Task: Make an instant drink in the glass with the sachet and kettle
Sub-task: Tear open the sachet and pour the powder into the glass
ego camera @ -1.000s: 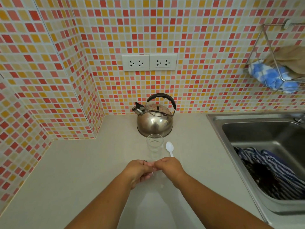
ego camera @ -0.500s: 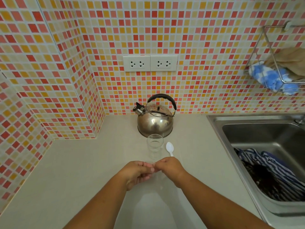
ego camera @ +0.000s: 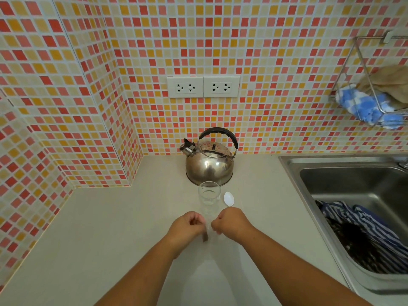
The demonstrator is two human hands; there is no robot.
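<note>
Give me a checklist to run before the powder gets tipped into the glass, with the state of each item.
1. Glass upright on the counter: ok.
2. Glass empty of powder: ok, looks clear.
3. Sachet torn open: cannot tell; left hand and right hand pinch something small and blurred.
4. Sachet over the glass: not ok, it is nearer the person than the glass.
5. Spoon ready: ok, lying right of the glass.
6. Kettle in reach: ok, just behind the glass; water level cannot tell.

Clear glass [ego camera: 209,194] stands upright, empty, just before the steel kettle [ego camera: 209,165]. Small dark sachet [ego camera: 205,236] hangs blurred from my left hand [ego camera: 187,228].
</note>
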